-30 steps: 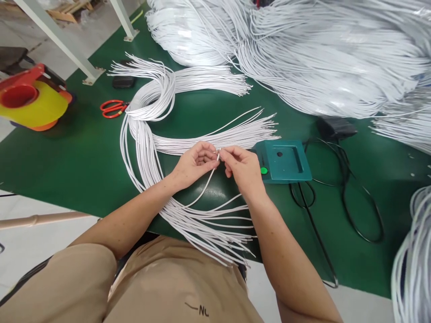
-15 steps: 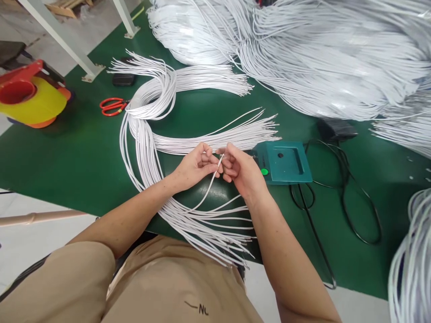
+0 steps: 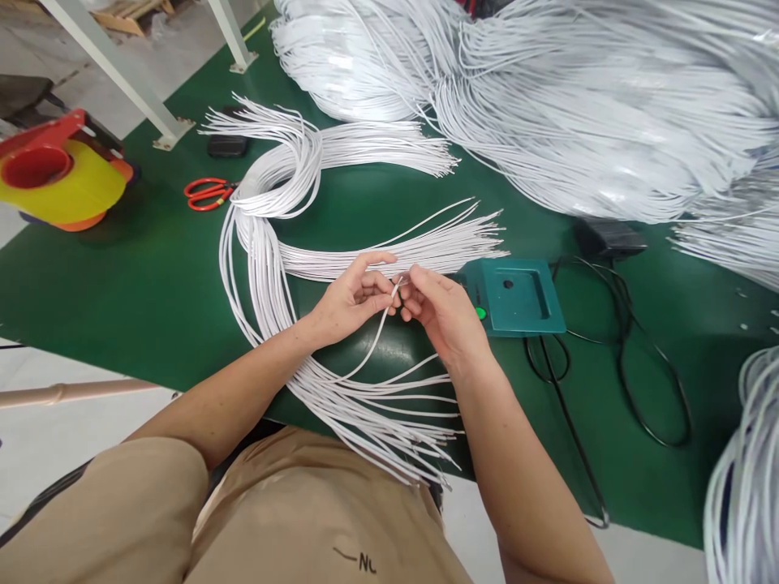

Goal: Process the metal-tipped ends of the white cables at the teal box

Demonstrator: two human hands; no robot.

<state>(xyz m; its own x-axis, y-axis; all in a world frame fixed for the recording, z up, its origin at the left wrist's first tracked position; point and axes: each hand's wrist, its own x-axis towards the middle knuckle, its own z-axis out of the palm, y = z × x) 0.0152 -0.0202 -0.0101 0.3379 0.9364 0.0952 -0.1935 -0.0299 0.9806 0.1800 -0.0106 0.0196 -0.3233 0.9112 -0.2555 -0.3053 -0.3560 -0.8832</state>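
By teal device (image 3: 500,312) & white bundle (image 3: 438,241), L hand (image 3: 348,304) pinches wire (image 3: 378,336), R hand (image 3: 447,315) half-curled, hold unclear.

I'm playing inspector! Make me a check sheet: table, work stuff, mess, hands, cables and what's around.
Surface: green tabletop; large wire piles at the far side.
Job's things: one white wire leading from a white bundle; teal device to the right.
Clutter: red-handled tool by the bundle; black block behind it.
Hands: left hand pinches the wire near its end; right hand close to the tip, grip unclear.
Cables: black cables looped right of the device.
Surroundings: yellow-and-red holder, pale posts.
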